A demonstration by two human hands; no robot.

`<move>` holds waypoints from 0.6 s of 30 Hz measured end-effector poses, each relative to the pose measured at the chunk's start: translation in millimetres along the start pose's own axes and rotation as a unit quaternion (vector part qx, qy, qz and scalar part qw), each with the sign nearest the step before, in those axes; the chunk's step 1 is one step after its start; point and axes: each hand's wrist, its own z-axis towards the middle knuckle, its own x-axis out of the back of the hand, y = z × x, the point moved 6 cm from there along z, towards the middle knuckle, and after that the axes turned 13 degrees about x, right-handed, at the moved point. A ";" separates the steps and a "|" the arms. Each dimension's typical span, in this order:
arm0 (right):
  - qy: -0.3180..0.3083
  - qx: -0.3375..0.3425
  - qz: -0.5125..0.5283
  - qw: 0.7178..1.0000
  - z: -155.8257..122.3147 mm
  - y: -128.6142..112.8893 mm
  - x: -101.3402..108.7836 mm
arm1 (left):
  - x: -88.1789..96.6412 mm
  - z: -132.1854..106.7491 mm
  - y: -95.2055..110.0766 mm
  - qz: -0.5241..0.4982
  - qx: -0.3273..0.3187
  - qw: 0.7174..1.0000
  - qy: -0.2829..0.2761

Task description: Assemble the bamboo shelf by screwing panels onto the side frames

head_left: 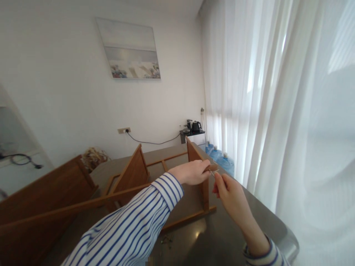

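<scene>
A half-built wooden frame (133, 173) of panels and thin rails lies on a grey table (222, 236). My left hand (192, 172) is closed over the top corner of the frame's right upright panel (205, 192). My right hand (229, 192) is just to the right of it, fingers pinched on a small metal screw (214, 172) whose tip meets that corner. Both sleeves are blue-and-white striped.
A large wooden panel (44, 199) stands at the left. Small metal fittings (166, 240) lie on the table near me. Behind the table are a side stand with a kettle (195, 126), water bottles (226, 162), a wall socket with cable, and white curtains on the right.
</scene>
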 end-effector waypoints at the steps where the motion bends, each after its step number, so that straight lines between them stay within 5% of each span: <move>1: -0.013 0.011 -0.012 1.000 1.0 0.9 1.6 | 0.1 0.1 -0.2 -0.001 0.002 1.000 0.000; 6: -0.044 0.135 -0.128 0.982 7.6 -8.8 15.8 | 2.0 -1.2 1.0 -0.019 -0.004 1.000 -0.006; 11: -0.101 0.364 -0.324 0.867 6.8 -34.5 16.8 | 1.7 -1.0 0.8 -0.028 -0.013 1.000 -0.006; 18: -0.174 0.456 -0.437 0.756 4.9 -45.4 18.9 | 0.7 -0.1 -0.5 -0.012 -0.004 1.000 -0.003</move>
